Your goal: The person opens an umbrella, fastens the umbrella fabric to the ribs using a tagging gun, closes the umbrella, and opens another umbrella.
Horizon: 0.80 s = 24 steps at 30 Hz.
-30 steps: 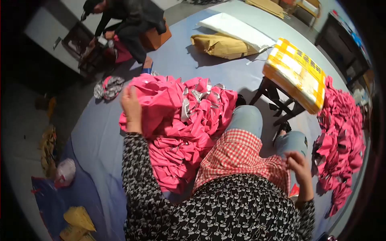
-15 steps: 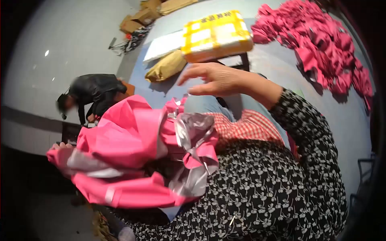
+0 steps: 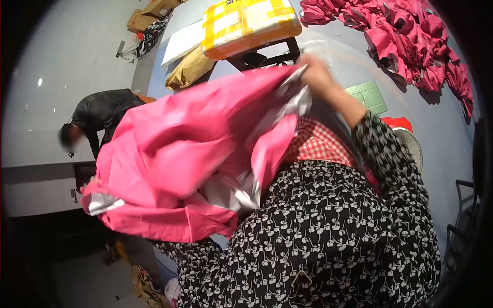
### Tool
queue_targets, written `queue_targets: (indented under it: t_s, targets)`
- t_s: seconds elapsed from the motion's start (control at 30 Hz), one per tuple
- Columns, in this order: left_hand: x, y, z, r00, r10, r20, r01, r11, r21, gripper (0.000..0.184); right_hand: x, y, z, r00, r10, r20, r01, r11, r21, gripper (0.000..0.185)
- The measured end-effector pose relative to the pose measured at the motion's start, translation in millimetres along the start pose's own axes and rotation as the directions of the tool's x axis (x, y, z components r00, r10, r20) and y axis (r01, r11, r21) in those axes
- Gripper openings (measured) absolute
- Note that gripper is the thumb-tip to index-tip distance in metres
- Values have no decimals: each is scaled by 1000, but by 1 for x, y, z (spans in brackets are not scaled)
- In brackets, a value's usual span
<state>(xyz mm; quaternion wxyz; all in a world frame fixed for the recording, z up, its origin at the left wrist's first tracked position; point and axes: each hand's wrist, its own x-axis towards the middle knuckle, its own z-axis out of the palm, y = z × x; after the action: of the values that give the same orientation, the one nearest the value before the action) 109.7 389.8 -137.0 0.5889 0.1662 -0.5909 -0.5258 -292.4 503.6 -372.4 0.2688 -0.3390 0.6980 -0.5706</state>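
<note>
A large pink cloth (image 3: pixel 169 138) with a silvery underside spreads in front of my body, loosely folded and blurred in places. My right hand (image 3: pixel 316 77) is closed on its upper right corner, raised over the lap. At the cloth's far left end, my left hand (image 3: pixel 92 184) grips the edge; most of it is hidden behind the fabric. Silvery lining shows near both hands and in the lower middle folds. A red checked cloth (image 3: pixel 323 143) lies over my lap under the pink one.
A white box with yellow tape (image 3: pixel 251 31) rests on a dark stool (image 3: pixel 267 56). Beside it lie a brown package (image 3: pixel 190 69) and a white one. Many pink cloths (image 3: pixel 395 46) are heaped at upper right. A person (image 3: pixel 105 113) bends over at left. A green mat (image 3: pixel 367 97) lies on the floor.
My right hand, open and apart from the cloth before, now grips its corner and has moved right. The cloth is pulled up and stretched wider. The view has shifted.
</note>
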Motion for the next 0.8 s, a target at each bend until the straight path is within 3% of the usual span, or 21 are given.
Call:
queue_targets:
  t_s: [0.03, 0.07, 0.17, 0.2, 0.27, 0.33, 0.4, 0.43, 0.47, 0.5, 0.53, 0.6, 0.77, 0.8]
  targets:
    - [-6, -3, 10, 999, 24, -28, -24, 999, 22, 28, 20, 0, -31, 969, 193, -152, -168, 972, 166, 14]
    - [-15, -6, 19, 997, 44, -62, -42, 999, 35, 27, 25, -1, -33, 971, 178, -159, -151, 974, 166, 14]
    - [-30, -13, 39, 990, 84, -116, -73, 992, 101, 26, 22, 11, -15, 994, 85, -65, -103, 920, -378, 20]
    - [-31, -15, 44, 985, 107, -137, -91, 989, 119, 26, 11, 5, -11, 994, 93, -59, -108, 915, -388, 20]
    - [-26, -12, 56, 968, 155, -196, -124, 979, 164, 25, -18, -25, -3, 940, -287, 182, 337, 855, -395, 27]
    - [-16, -13, 70, 930, 214, -299, -163, 969, 188, 25, -27, -43, 6, 881, -289, 373, 450, 755, -478, 31]
    - [-6, -26, 87, 874, 148, -463, -92, 986, 142, 24, -40, -56, 21, 785, -392, 479, 526, 830, -183, 28]
    - [1, -32, 94, 865, 100, -491, -59, 994, 97, 24, -45, -51, 42, 728, -566, 387, 617, 787, -8, 25]
    - [5, -41, 79, 952, 58, -301, -37, 997, 75, 25, -53, -45, 60, 651, -713, 263, 701, 696, 152, 22]
    - [9, -49, 64, 995, 14, -98, -8, 998, 63, 26, -73, -56, 58, 656, -566, 499, 550, 812, 196, 26]
    - [14, -53, 64, 999, -30, -25, 31, 999, 28, 27, -93, -68, 55, 585, -393, 709, 379, 906, 189, 31]
    - [20, -51, 72, 985, -163, -54, 157, 981, -111, 29, -113, -81, 63, 57, -316, 947, 336, 899, 280, 31]
    - [11, -44, 79, 919, -384, -93, 350, 900, -261, 33, -83, -77, 49, -38, -477, 878, 208, 856, 474, 21]
    - [13, -42, 75, 924, -371, -90, 335, 901, -274, 35, -69, -75, 52, 157, -451, 879, 352, 857, 377, 22]
